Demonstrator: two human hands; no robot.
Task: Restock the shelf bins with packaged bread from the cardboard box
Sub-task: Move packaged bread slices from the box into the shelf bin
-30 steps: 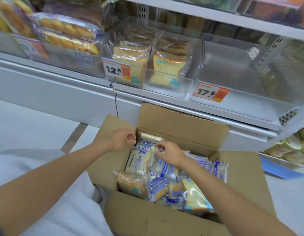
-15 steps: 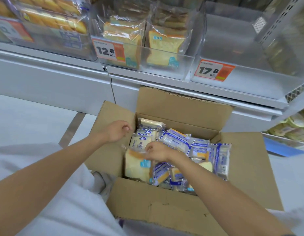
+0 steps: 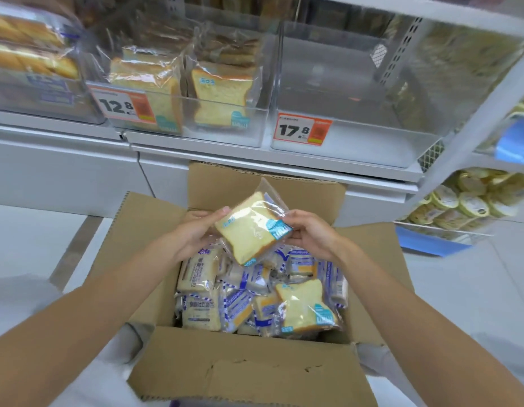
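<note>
A clear-wrapped bread pack [image 3: 252,230] with a teal label hangs tilted above the open cardboard box [image 3: 240,374]. My left hand [image 3: 196,230] grips its left edge and my right hand [image 3: 307,230] pinches its right edge. Inside the box lie several more packs, a similar teal-label one [image 3: 306,308] at the right and blue-and-white wrapped ones [image 3: 200,311] around it. On the shelf, the clear bin marked 12.8 [image 3: 196,133] holds matching bread packs, and the clear bin marked 17.8 [image 3: 357,136] holds nothing.
A bin of longer bread loaves [image 3: 34,69] stands at the far left of the shelf. A wire basket of round packaged goods [image 3: 460,204] sits low at the right. A white shelf upright [image 3: 472,121] slants down the right side. The box flaps stand open.
My right hand has lifted a teal-label bread pack out of the box, and my left hand has come off the box flap to hold its other edge. The view tilted up toward the shelf.
</note>
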